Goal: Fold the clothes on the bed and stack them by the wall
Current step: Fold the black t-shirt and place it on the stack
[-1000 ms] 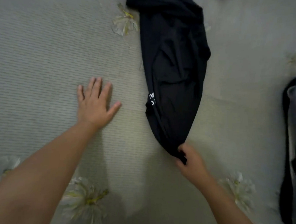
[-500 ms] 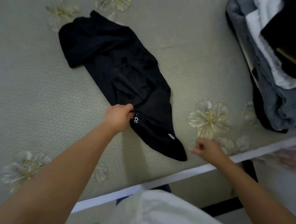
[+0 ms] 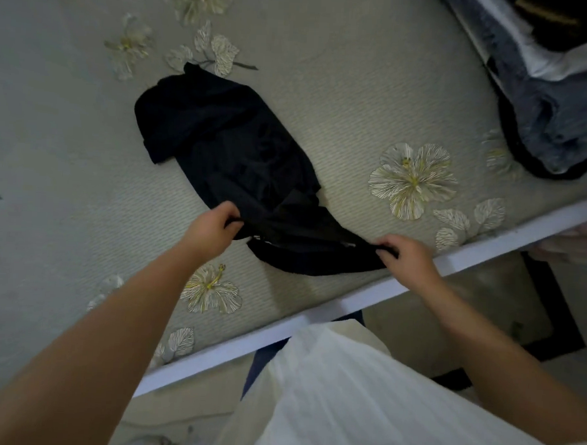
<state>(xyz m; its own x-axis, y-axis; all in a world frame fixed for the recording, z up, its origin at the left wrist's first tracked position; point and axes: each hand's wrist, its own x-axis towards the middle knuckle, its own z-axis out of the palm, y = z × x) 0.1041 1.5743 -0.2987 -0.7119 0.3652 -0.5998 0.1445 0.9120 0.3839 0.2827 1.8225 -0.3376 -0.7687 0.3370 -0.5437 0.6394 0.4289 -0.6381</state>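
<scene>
Nearest cam: person's white top (image 3: 360, 406) fills bottom centre, both bare forearms reach fwd over white bed edge (image 3: 314, 322).

L hand (image 3: 213, 230) fingers curled, pinching near-left edge of black garment (image 3: 241, 158). R hand (image 3: 407, 259) also curled, gripping garment's near-right corner, just beside the bed edge. Both hands hold fabric, near hem pulled between them.

Garment: plain black, soft, matte. Lies on bedspread (image 3: 326, 88), long axis diagonal, from near-right by the hands to far-left. Crumpled, not flat: folds bunched mid-body, near end raised a bit where pinched. Small white print by L hand, small white tag nearer R hand; can't read either. Far end wider, lumpy, could be sleeve or hood, can't tell which. Garment type unclear.

Bedspread pale grey-green, ribbed texture, embroidered white/yellow flowers: one just beside L forearm, large one right of garment, several past its far end.

Far right corner: stack of clothes (image 3: 556, 110) on bed, well apart from garment; grey-blue, white, dark layers.
</scene>
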